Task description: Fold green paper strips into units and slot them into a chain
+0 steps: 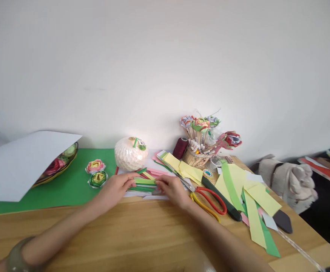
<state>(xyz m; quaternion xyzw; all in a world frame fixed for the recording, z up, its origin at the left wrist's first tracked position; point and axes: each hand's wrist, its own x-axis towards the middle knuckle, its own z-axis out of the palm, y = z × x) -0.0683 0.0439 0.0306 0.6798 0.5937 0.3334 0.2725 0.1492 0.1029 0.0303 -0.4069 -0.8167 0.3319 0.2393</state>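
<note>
My left hand (119,189) pinches the left end of a light green paper strip (145,181). At the other end of the strip, the fingers of my right hand (173,190) are closed on it. Darker green strips (144,188) lie just below, partly hidden by my fingers; whether I grip any of them I cannot tell. Behind the strip are pink paper pieces (156,172). A white ball-shaped ornament (131,154) with a green tab stands beyond my left hand. Red-handled scissors (214,200) and a yellow-handled tool (204,207) lie right of my right hand.
Two folded paper flowers (95,166) rest on a green sheet (68,192) at left, near a white sheet (26,162) over a bowl. A basket (195,158) of paper flowers and a thread spool (180,148) stand behind. Paper scraps (254,219) cover the right side.
</note>
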